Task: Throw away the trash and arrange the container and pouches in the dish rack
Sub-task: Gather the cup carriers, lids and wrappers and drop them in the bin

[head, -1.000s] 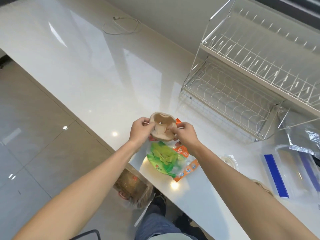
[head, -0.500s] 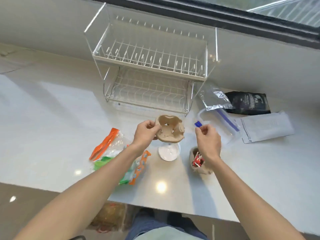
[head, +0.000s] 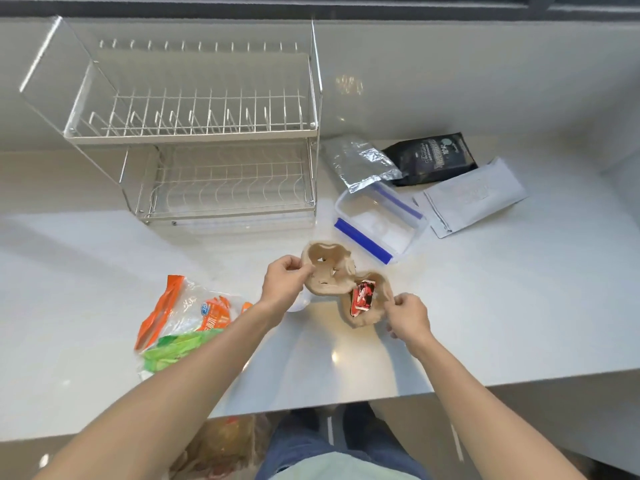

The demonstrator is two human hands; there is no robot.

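Cardboard fills both my hands: my left hand (head: pixel 282 284) pinches the near edge of a brown cup holder (head: pixel 327 273), thumb on top and fingers curled under, lifted just in front of the dish rack (head: pixel 194 133). My right hand (head: pixel 408 318) closes thumb and fingers on the rim of a second cup holder (head: pixel 367 301), which touches the first one on its right side and holds a red sauce packet (head: pixel 362 296) in its hollow.

The dish rack stands empty at the back of the white counter (head: pixel 485 306), both tiers bare. Just right of the rack's lower tier lies a clear container (head: pixel 379 223) with blue clips. A silver pouch (head: pixel 360 162) rests partly over the container's far edge; further right of the rack lie a black pouch (head: pixel 431 157) and a white pouch (head: pixel 474 195), the black one overlapping the white one's far corner. In front of the rack toward its left end, near the counter's front edge, sits a heap of orange and green plastic wrappers (head: pixel 187 323). A white lid (head: pixel 299 304) peeks from under my left wrist.
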